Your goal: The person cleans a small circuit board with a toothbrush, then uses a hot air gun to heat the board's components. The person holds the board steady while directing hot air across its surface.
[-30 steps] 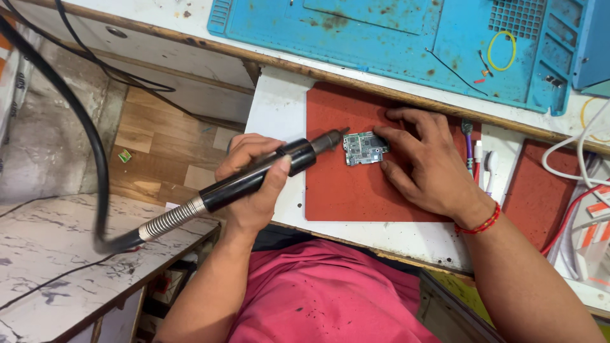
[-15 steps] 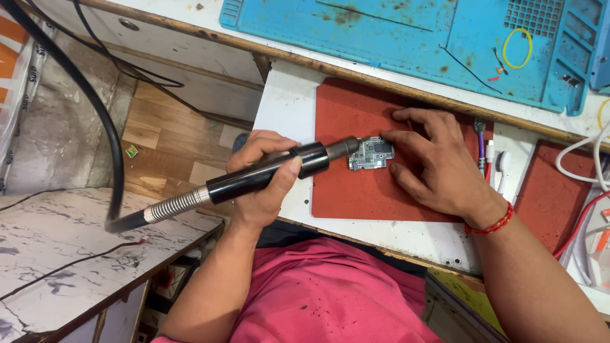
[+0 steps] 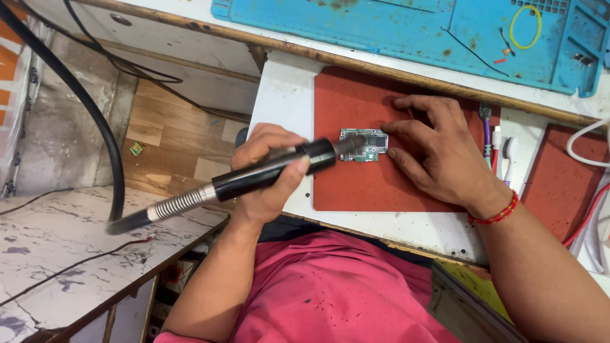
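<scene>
Nearest, left hand (image 3: 270, 168) wrapped pen-fashion around the black rotary handpiece (image 3: 267, 174), fingers closed tight so the tip stays steady on the small circuit board (image 3: 363, 145). Just beyond, right hand (image 3: 438, 152) spread flat, fingertips pressing the board's right edge to pin it against the red mat (image 3: 356, 184) on the white counter (image 3: 279, 95). Farthest, blue work mat (image 3: 406, 25), lying well apart from the board.

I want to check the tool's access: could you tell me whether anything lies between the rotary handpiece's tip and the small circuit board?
Nothing visible: the handpiece tip reaches the circuit board directly, while the right hand's fingers press its far edge.
</scene>
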